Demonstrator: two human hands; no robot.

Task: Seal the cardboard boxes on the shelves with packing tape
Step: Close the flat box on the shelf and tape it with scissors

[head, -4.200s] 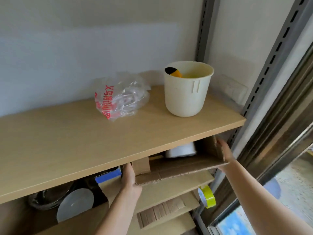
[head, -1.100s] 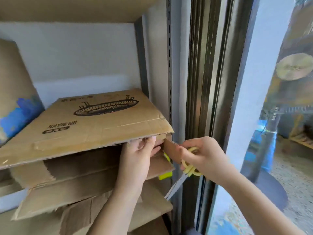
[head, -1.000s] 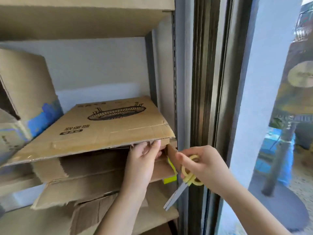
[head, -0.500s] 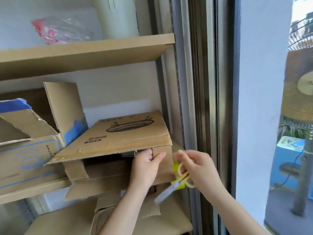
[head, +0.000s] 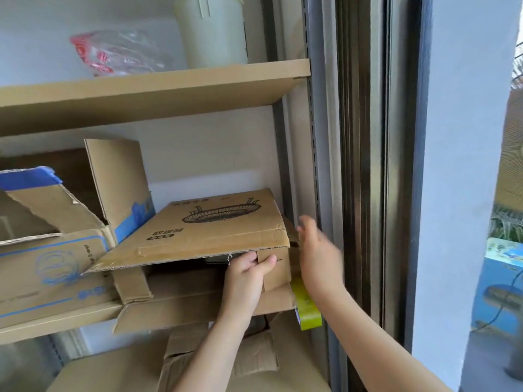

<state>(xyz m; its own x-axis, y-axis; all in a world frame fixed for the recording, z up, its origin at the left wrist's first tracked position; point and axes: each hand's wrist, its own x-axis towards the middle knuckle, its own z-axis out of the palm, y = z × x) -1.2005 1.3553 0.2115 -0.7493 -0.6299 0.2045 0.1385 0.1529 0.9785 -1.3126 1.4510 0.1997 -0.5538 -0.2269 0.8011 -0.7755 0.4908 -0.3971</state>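
The cardboard box (head: 215, 224) printed with a basket lies on the middle shelf (head: 56, 321), its right edge close to the metal upright (head: 312, 165). The left hand (head: 246, 275) pinches its small front flap (head: 276, 268) beneath the overhanging top flap. The right hand (head: 318, 256) hovers with fingers straight at the box's right corner, above a yellow tape roll (head: 307, 304).

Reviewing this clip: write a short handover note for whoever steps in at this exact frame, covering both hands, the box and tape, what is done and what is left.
Left hand: fingers curled on the small front flap of the brown cardboard box with the basket drawing, on the middle shelf.
Right hand: open, fingers extended beside the box's right end, holding nothing visible.
Yellow-green roll of packing tape: at the box's lower right corner, below the right hand; what supports it is unclear.
Blue-printed cardboard box: to the left, flaps up.
Done: no fresh tape visible on either box.
Left: close the flaps, tape both boxes.
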